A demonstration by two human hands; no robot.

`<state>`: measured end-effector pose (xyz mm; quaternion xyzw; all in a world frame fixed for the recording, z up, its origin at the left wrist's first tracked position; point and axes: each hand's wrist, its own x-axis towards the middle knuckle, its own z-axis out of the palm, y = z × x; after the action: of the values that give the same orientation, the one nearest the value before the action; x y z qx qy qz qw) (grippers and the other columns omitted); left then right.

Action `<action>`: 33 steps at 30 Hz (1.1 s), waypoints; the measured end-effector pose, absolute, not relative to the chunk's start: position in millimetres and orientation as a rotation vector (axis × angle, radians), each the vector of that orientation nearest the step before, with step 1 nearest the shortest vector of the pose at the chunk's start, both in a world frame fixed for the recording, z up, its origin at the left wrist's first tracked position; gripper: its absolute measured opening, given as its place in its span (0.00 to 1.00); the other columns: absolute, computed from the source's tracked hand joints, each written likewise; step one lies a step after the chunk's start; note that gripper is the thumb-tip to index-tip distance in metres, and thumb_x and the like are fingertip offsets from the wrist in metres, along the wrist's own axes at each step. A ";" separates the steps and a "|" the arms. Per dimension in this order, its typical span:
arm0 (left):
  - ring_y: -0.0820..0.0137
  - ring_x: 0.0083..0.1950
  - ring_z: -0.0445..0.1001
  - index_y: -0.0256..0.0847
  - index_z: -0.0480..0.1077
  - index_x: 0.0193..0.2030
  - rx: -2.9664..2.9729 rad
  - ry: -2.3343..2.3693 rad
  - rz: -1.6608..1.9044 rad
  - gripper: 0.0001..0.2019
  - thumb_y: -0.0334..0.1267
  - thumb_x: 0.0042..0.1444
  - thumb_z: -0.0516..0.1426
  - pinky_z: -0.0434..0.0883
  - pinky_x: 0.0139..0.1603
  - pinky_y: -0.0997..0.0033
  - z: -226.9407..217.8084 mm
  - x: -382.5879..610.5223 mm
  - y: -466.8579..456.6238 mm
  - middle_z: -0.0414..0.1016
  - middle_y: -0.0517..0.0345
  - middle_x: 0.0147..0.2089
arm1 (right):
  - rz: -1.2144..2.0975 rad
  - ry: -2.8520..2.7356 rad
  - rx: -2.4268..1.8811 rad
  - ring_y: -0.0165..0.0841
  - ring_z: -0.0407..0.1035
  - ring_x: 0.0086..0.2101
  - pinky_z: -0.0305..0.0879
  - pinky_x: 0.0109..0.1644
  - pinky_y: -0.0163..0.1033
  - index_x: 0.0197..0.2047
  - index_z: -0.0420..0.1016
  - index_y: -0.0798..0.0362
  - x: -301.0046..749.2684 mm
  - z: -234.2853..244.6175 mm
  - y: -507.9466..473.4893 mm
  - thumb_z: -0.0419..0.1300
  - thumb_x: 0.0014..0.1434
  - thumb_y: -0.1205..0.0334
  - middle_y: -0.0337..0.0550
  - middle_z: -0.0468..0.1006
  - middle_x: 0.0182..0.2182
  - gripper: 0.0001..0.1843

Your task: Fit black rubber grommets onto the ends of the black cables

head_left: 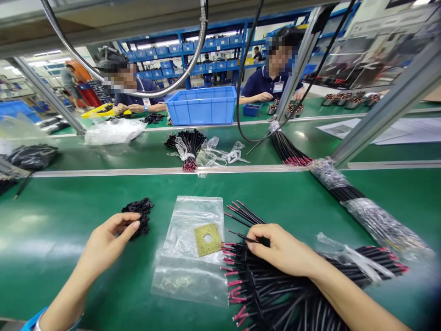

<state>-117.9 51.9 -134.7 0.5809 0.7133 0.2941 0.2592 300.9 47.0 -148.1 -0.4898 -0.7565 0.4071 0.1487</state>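
My left hand (105, 242) reaches into a small heap of black plastic pieces (138, 214) on the green bench (69, 216), thumb and fingers pinched on one of them. My right hand (280, 247) rests on a large pile of black wires with red tips (268, 289), finger and thumb pinching one thin black wire (243, 236). Between the hands lies a clear plastic bag (191, 250) with a square yellow-green plate (207, 239) with a hole on it.
More wire bundles (189, 148) and a wrapped bundle (368, 214) lie further back and right. A blue bin (203, 106) stands on the far bench, where two people sit working. Slanted metal frame bars (382, 110) and hanging cables (241, 82) cross overhead.
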 end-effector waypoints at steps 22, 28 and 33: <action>0.74 0.38 0.67 0.38 0.75 0.31 2.370 0.997 0.708 0.05 0.38 0.50 0.60 0.57 0.43 0.70 -153.9 99.6 55.9 0.71 0.63 0.32 | 1.321 -2.228 -1.372 0.29 0.61 0.34 0.56 0.40 0.32 0.33 0.68 0.56 314.3 -171.5 49.3 0.51 0.60 0.46 0.41 0.68 0.32 0.20; 0.76 0.45 0.67 0.44 0.72 0.48 2.353 0.918 0.602 0.14 0.45 0.59 0.54 0.55 0.51 0.72 -131.0 69.6 39.6 0.71 0.63 0.42 | 1.121 -2.293 -1.514 0.31 0.60 0.43 0.55 0.49 0.34 0.42 0.65 0.54 312.4 -183.3 52.4 0.42 0.62 0.39 0.42 0.66 0.41 0.27; 0.71 0.43 0.63 0.45 0.72 0.44 2.502 1.657 0.432 0.11 0.33 0.59 0.51 0.57 0.46 0.66 -124.5 -27.8 45.7 0.69 0.63 0.41 | 0.950 -2.337 -1.664 0.30 0.60 0.45 0.53 0.52 0.38 0.48 0.64 0.44 306.5 -191.9 54.9 0.43 0.60 0.45 0.35 0.67 0.44 0.20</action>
<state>-27.8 45.7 -124.5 0.8240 0.5456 0.1423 0.0550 306.5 54.9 -191.9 -0.5496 -0.7720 0.3137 0.0598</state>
